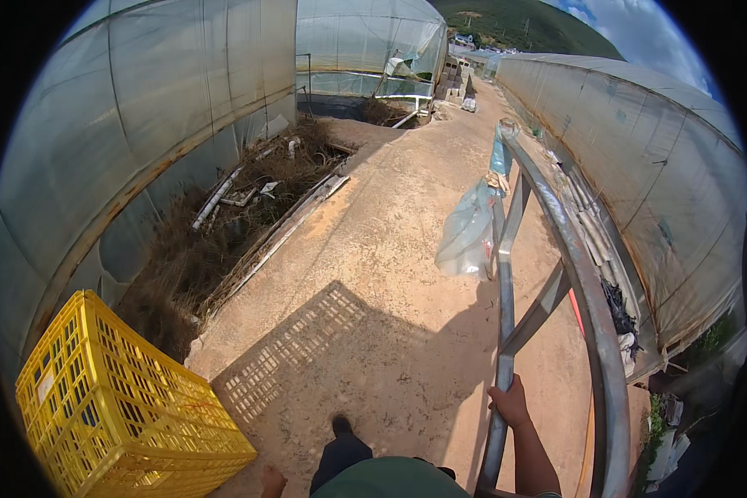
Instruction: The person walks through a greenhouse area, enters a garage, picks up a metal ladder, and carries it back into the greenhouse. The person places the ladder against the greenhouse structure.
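Note:
A long grey metal frame [506,311], two rails joined by slanting braces, runs forward on my right. My right hand [510,401] is closed around its inner rail, with the forearm between the two rails. Clear plastic sheeting [466,231] hangs from the frame's far end. At the lower edge, my left hand [272,480] is curled by my side, with nothing visible in it. Left of that hand is a large yellow slatted plastic crate [158,407], close but with a gap between. What supports the crate is hidden.
A pale concrete path [390,199] leads ahead between plastic-covered greenhouses [183,83]. Along its left edge lies a ditch of dry brush [183,257] with white pipes [217,197]. Pipes and black plastic [618,311] line the right side. My foot [341,425] is on the path.

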Action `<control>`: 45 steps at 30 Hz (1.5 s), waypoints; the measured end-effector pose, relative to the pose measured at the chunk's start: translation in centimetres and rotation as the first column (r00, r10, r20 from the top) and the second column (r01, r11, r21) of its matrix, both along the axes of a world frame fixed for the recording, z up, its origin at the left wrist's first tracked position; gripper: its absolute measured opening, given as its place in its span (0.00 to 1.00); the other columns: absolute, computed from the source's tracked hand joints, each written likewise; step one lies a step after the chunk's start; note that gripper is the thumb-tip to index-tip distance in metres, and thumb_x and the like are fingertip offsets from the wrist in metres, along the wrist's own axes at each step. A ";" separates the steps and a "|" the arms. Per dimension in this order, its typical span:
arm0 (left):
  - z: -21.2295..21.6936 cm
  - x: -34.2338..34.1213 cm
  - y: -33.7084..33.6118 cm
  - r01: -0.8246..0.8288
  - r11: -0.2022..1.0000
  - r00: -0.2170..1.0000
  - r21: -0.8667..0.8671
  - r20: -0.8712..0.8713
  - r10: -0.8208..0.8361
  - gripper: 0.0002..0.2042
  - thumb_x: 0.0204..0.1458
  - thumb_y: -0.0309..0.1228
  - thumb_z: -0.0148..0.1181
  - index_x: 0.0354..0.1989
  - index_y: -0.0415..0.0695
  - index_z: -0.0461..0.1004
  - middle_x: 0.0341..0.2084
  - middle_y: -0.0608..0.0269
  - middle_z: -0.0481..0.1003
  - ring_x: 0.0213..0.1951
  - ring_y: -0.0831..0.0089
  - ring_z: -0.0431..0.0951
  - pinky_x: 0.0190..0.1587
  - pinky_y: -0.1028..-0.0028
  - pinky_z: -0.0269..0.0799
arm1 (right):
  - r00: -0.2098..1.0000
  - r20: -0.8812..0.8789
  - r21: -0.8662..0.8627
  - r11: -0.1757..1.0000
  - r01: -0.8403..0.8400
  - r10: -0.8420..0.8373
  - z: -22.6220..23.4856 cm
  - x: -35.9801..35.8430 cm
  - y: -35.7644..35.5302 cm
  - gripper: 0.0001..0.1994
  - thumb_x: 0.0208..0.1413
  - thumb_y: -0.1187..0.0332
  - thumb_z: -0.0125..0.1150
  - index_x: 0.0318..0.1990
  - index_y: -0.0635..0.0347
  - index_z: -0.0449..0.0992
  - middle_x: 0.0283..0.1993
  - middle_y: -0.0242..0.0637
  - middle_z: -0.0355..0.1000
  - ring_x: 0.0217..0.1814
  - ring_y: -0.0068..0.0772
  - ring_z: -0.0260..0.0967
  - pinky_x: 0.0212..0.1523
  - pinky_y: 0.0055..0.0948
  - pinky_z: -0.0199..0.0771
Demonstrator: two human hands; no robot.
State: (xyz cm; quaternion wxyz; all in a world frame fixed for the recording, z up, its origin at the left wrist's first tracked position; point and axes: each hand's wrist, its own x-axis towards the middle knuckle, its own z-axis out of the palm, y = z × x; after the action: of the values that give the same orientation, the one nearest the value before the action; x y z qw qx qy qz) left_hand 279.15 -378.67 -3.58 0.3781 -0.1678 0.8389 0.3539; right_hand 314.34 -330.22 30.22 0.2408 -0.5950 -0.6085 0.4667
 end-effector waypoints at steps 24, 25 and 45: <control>4.9 -44.8 101.5 0.605 0.761 0.606 -0.235 -0.483 -0.632 0.10 0.57 0.32 0.49 0.35 0.35 0.67 0.22 0.50 0.76 0.26 0.64 0.80 0.29 0.65 0.73 | 0.997 -0.075 -0.012 1.000 0.011 -0.011 -7.8 -38.8 79.9 0.19 0.47 0.71 0.63 0.45 0.66 0.63 0.29 0.37 0.67 0.18 0.26 0.66 0.20 0.29 0.71; 3.6 -44.9 102.2 0.584 0.717 0.667 -0.379 -0.280 -0.691 0.09 0.47 0.29 0.52 0.35 0.38 0.66 0.28 0.42 0.75 0.34 0.47 0.78 0.39 0.56 0.74 | 0.996 -0.085 -0.004 1.000 0.014 -0.014 -7.3 -39.8 83.7 0.19 0.47 0.71 0.62 0.45 0.66 0.63 0.30 0.38 0.67 0.19 0.27 0.67 0.20 0.29 0.72; 4.5 -72.4 174.4 0.571 0.720 0.821 0.394 -0.272 -0.502 0.05 0.52 0.27 0.47 0.26 0.40 0.67 0.20 0.56 0.67 0.25 0.65 0.72 0.30 0.68 0.69 | 0.997 0.036 0.062 0.995 -0.075 0.073 -6.1 -69.6 151.2 0.20 0.47 0.71 0.63 0.45 0.67 0.62 0.29 0.38 0.66 0.20 0.28 0.68 0.20 0.29 0.71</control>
State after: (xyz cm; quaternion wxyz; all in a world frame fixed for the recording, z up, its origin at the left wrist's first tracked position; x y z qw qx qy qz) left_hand 206.79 -204.26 0.92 0.4303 0.2033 0.7684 0.4279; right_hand 244.77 -179.06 24.13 0.2320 -0.5717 -0.6486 0.4457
